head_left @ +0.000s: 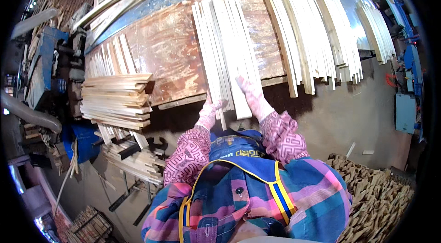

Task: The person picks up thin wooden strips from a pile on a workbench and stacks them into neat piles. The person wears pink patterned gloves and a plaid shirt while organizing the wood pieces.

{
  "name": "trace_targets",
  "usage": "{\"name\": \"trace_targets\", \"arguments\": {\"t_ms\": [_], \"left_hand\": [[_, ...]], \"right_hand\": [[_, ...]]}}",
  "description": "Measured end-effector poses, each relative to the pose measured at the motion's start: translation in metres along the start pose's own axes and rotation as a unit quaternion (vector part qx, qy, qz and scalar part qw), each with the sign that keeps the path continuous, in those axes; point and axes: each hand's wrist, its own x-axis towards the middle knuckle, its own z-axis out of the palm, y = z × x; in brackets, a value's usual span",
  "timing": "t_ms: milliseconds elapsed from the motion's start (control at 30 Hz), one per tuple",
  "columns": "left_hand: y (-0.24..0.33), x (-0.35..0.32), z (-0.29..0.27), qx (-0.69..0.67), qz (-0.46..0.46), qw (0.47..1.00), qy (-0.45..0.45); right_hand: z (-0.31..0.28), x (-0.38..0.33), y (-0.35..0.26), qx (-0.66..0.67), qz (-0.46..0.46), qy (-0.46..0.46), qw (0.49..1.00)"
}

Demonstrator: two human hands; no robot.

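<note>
In front of me a bundle of long pale wooden strips (211, 45) lies side by side on a worn board-topped table (170, 54). Their near ends stick out past the table's front edge. My left hand (210, 110) is closed at the left side of these ends, its thumb over the strips. On the right side, my right hand (254, 97) grips the edge of the bundle, thumb on top of a wider pale strip (231, 54). That wider strip rests on the others and reaches closer to me. The undersides of both hands are hidden.
More strip bundles (308, 36) stand in rows to the right. A crosswise stack (117, 100) sits on a stand at the left. Loose offcuts (115, 1) lie at the far left. A heap of short wood pieces (372, 197) covers the floor at lower right.
</note>
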Motion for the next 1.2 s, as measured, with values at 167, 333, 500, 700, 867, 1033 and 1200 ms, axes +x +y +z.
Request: {"name": "trace_targets", "arguments": {"t_ms": [167, 333, 500, 700, 867, 1033, 1200], "left_hand": [[-0.003, 0.001, 0.002, 0.031, 0.058, 0.998, -0.024], [-0.003, -0.003, 0.007, 0.039, 0.055, 0.998, -0.005], [-0.008, 0.005, 0.0, 0.059, 0.058, 0.996, -0.039], [0.02, -0.006, 0.024, 0.144, 0.044, 0.988, -0.021], [0.024, 0.021, 0.058, 0.159, 0.02, 0.986, -0.038], [0.013, 0.069, 0.104, 0.338, 0.069, 0.939, -0.006], [0.031, 0.096, 0.153, 0.516, 0.009, 0.855, -0.049]], "right_hand": [[-0.047, -0.015, -0.016, -0.463, 0.119, 0.152, 0.865], [-0.107, -0.005, -0.037, -0.57, 0.132, 0.232, 0.777], [-0.11, 0.003, 0.001, -0.588, 0.178, 0.197, 0.764], [-0.102, 0.007, 0.016, -0.59, 0.194, 0.146, 0.77], [-0.126, -0.01, -0.039, -0.609, 0.151, 0.218, 0.748], [-0.147, -0.051, -0.089, -0.576, 0.126, 0.357, 0.724], [-0.173, -0.07, -0.073, -0.515, 0.048, 0.392, 0.76]]}}
